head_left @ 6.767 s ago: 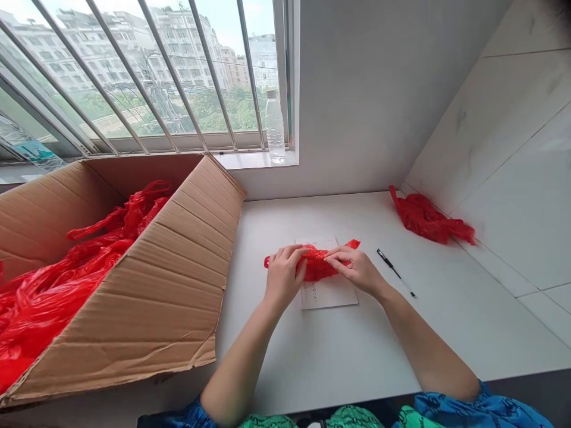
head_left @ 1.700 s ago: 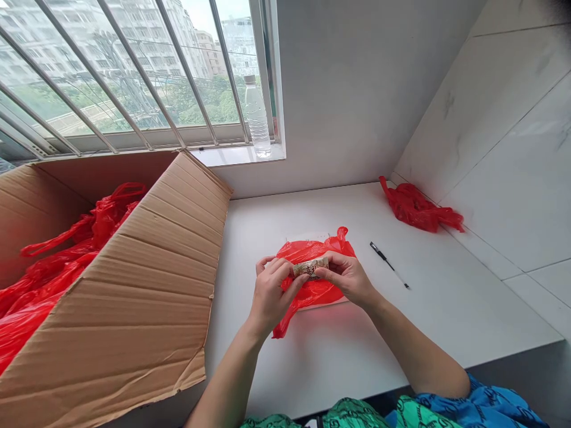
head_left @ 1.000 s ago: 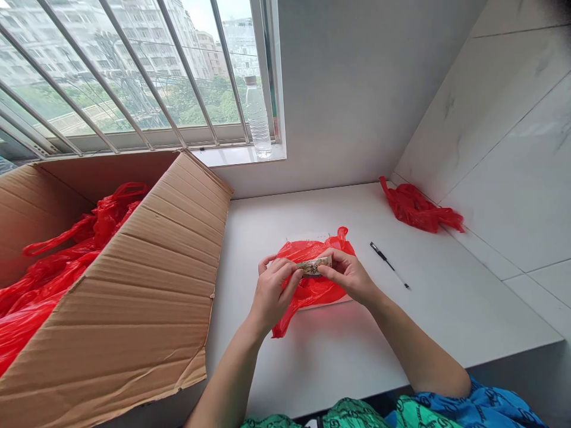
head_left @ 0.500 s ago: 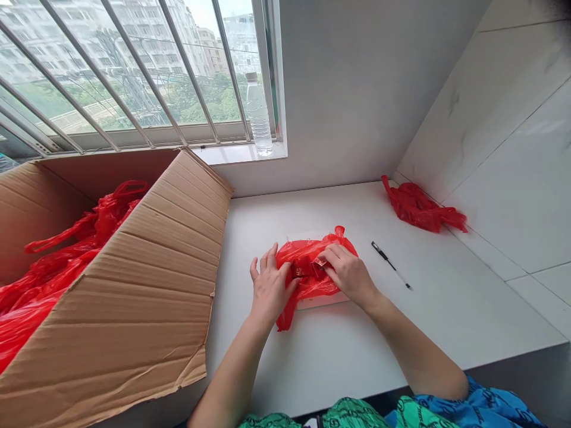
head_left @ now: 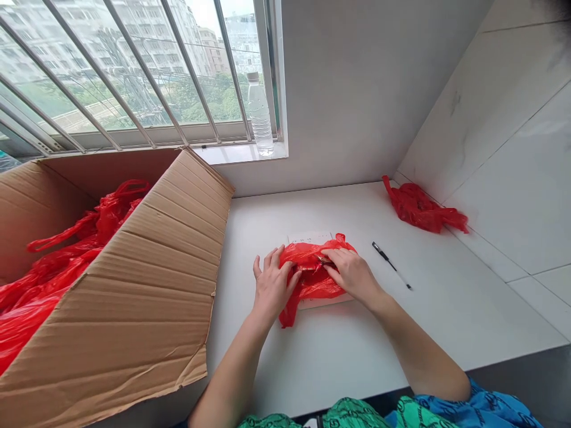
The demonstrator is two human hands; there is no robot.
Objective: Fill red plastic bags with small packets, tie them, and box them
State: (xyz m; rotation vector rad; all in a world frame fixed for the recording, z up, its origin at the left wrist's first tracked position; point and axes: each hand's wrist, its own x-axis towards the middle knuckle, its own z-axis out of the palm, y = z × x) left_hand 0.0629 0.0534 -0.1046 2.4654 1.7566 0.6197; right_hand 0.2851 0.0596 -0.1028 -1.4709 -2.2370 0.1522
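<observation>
A crumpled red plastic bag lies on the white table over a pale sheet or pad, whose top edge shows some marks. My left hand rests at the bag's left side, outer fingers spread, thumb and index finger pinching its plastic. On the right side, my right hand has its thumb and fingers closed on the bag near a small dark and shiny item in its folds, too small to make out. One handle sticks up at the top right, another hangs at the lower left.
A cardboard box filled with red plastic bags stands on the left. To the right lie a black-capped pen and another red bag by the tiled wall. A clear bottle stands on the windowsill.
The bag's upper edge has moved down slightly, showing more of the sheet behind it. My right hand has shifted a little downward, and the printed patch in the folds is now less visible.
</observation>
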